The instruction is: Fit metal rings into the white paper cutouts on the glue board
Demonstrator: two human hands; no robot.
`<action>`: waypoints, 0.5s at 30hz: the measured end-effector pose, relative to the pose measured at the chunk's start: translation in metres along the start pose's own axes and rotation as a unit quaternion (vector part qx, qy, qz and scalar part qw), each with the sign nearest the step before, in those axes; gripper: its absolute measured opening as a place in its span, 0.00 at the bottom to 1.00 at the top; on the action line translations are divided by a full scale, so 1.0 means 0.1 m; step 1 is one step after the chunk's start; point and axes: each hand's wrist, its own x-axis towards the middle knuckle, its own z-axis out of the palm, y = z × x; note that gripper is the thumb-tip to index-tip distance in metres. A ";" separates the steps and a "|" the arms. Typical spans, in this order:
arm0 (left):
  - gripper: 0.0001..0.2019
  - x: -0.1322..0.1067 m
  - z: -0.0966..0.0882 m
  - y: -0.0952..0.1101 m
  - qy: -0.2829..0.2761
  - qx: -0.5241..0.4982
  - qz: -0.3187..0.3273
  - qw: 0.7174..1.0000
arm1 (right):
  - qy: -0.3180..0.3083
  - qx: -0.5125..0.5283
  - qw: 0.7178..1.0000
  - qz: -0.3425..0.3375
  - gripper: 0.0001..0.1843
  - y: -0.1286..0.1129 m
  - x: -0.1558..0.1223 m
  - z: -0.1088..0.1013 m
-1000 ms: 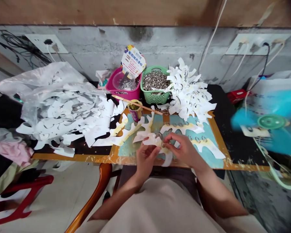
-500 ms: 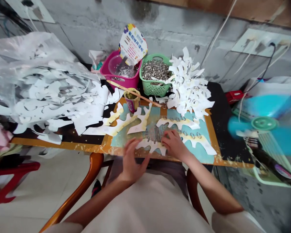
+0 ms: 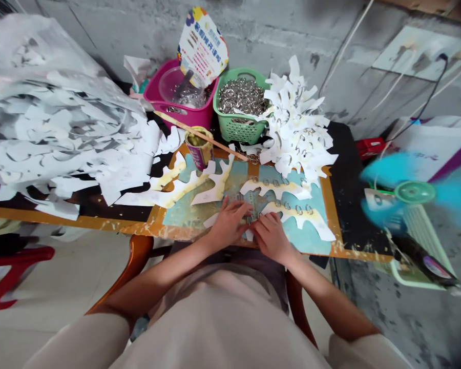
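My left hand [image 3: 229, 223] lies over a white scalloped cut-out piece [image 3: 212, 220], covering most of it. Its fingers are drawn together, and what they pinch is hidden. Close beside it, my right hand [image 3: 271, 233] has curled fingers closed at the right end of the same piece. A small metal ring [image 3: 249, 219] shows between the two hands. To the right lie two similar cut-outs, an upper one [image 3: 280, 190] and a lower one [image 3: 311, 221], each with several rings along a yellowish, glue-like edge. More cut-outs with yellowish edges [image 3: 176, 190] lie to the left, without rings.
A tub of yellowish paste [image 3: 200, 148] stands behind, with a wooden stick [image 3: 203, 135] across it. Further back are a pink basket [image 3: 200, 117], a green basket [image 3: 240, 130] of rings, a pile of ringed cut-outs [image 3: 295, 123] and a plastic bag of cut-outs [image 3: 61, 138]. A blue fan [image 3: 415, 192] blurs at right.
My left hand has come in from the left and lowered onto the cut-out, its fingers closing beside the right hand. My right hand stays at the piece. The camera view has shifted.
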 end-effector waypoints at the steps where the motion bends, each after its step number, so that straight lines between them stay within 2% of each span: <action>1: 0.11 -0.01 0.00 -0.01 -0.002 0.007 0.013 1.000 | 0.002 0.016 1.000 -0.006 0.08 -0.01 -0.03 -0.03; 3: 0.05 -0.03 0.01 -0.01 0.008 0.020 0.042 0.999 | 0.022 0.054 0.998 0.004 0.07 0.00 -0.05 -0.11; 6: 0.07 -0.06 0.03 0.01 0.042 0.049 0.068 0.996 | 0.054 0.074 0.995 0.043 0.05 0.10 -0.01 -0.23; 8: 0.07 -0.08 0.04 0.04 0.064 0.083 0.072 0.992 | 0.033 0.054 0.997 0.040 0.11 0.16 0.06 -0.28; 11: 0.07 -0.11 0.04 0.09 0.083 0.123 0.071 0.986 | -0.024 0.022 0.999 -0.002 0.17 0.21 0.16 -0.29; 15: 0.09 -0.12 0.06 0.07 0.088 0.130 0.084 0.984 | -0.051 0.000 0.994 -0.097 0.10 0.29 0.25 -0.20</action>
